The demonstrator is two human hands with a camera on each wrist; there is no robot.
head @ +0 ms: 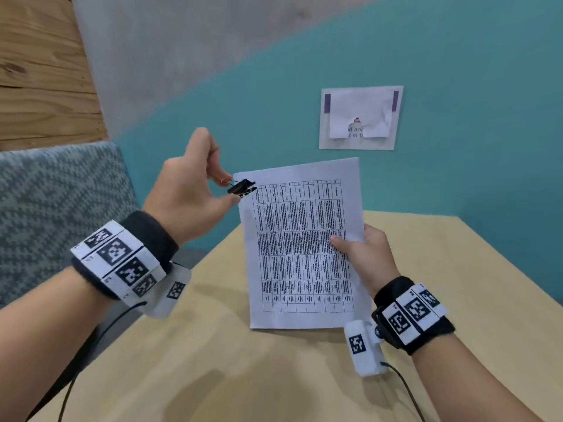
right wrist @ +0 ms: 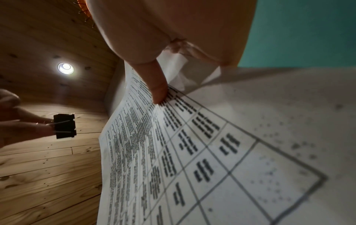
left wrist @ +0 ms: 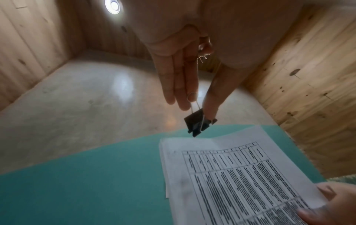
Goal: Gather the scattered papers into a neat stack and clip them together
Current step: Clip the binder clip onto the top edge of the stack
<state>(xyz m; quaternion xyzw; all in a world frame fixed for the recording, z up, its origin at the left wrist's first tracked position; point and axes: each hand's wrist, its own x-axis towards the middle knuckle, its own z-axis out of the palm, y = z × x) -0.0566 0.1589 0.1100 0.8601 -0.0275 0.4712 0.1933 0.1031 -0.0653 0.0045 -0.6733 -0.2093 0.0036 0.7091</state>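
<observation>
A stack of white papers printed with a table is held upright above the table. My right hand grips its right edge, thumb on the front sheet. My left hand pinches the wire handles of a black binder clip at the stack's top left corner. In the left wrist view the binder clip hangs just above the papers' top edge, apart from it. In the right wrist view the binder clip sits left of the papers.
The tan table lies below the papers. A teal wall with a posted notice stands behind. A grey patterned cushion is at the left. Cables run from both wrist cameras.
</observation>
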